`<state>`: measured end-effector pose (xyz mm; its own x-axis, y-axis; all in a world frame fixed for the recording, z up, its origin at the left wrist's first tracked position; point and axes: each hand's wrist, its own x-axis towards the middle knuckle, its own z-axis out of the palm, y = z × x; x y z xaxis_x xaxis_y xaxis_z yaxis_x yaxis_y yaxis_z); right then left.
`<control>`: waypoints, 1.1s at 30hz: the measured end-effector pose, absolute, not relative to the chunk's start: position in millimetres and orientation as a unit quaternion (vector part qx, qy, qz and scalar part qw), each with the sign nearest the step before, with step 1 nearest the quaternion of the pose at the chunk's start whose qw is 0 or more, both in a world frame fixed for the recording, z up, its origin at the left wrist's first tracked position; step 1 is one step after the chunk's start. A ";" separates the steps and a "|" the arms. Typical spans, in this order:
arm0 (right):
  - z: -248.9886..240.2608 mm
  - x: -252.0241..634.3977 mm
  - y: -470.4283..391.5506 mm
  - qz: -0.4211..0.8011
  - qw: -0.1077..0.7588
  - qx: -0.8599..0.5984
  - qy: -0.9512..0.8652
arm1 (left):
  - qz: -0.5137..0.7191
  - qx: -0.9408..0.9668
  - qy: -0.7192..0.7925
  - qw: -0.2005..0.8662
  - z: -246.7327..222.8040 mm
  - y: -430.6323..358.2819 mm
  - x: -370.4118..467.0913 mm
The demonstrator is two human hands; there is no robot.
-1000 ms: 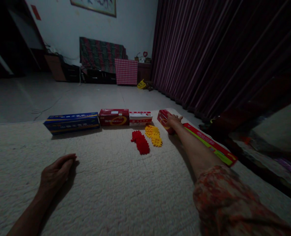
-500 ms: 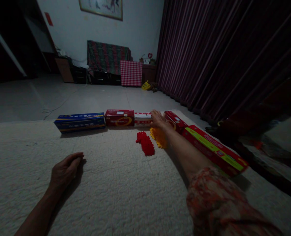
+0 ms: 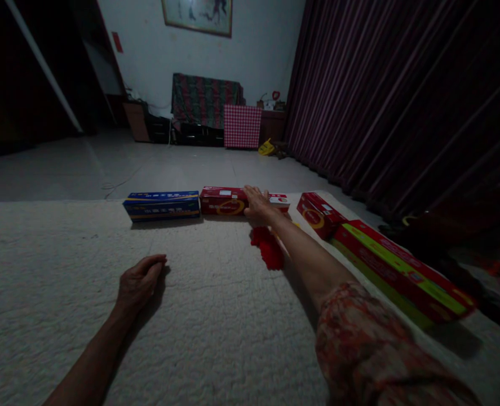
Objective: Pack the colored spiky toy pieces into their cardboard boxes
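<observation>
My right hand (image 3: 256,204) reaches forward and rests over the place where a red box (image 3: 224,207) meets a red-and-white box (image 3: 280,199). Its fingers lie across the boxes' tops, stretched out, and the hand hides part of both. Beneath my right forearm is a red scalloped piece (image 3: 270,251). A yellow piece beside it is almost wholly covered by the arm. My left hand (image 3: 140,282) rests on the cream quilted cover (image 3: 199,327), fingers folded and thumb against them, with nothing visible in it. A blue box (image 3: 163,207) stands beyond it, at the row's left end.
At the right, another red box (image 3: 319,215) and a long red-and-green box (image 3: 402,270) stand at an angle. Past the cover's far edge lie the tiled floor (image 3: 182,169), a checked cloth (image 3: 242,127) and a yellow bag (image 3: 266,148). A purple curtain (image 3: 372,96) hangs at the right.
My right hand has shifted left along the row, from the red-and-white box's right end to its left end by the red box. The view has turned slightly left.
</observation>
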<state>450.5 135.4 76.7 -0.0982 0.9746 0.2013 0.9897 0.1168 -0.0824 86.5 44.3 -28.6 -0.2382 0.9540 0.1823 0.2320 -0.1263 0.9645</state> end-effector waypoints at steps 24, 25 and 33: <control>90.8 400.0 194.3 -0.041 0.016 -0.717 -0.695 | 0.550 0.533 0.546 0.340 -35.1 45.7 91.2; 92.9 399.9 196.5 -0.034 0.010 -0.717 -0.696 | 0.548 0.537 0.546 0.337 -35.6 46.0 91.0; 101.6 408.1 203.6 -0.012 -0.018 -0.713 -0.700 | 0.538 0.565 0.543 0.312 -37.9 46.9 89.3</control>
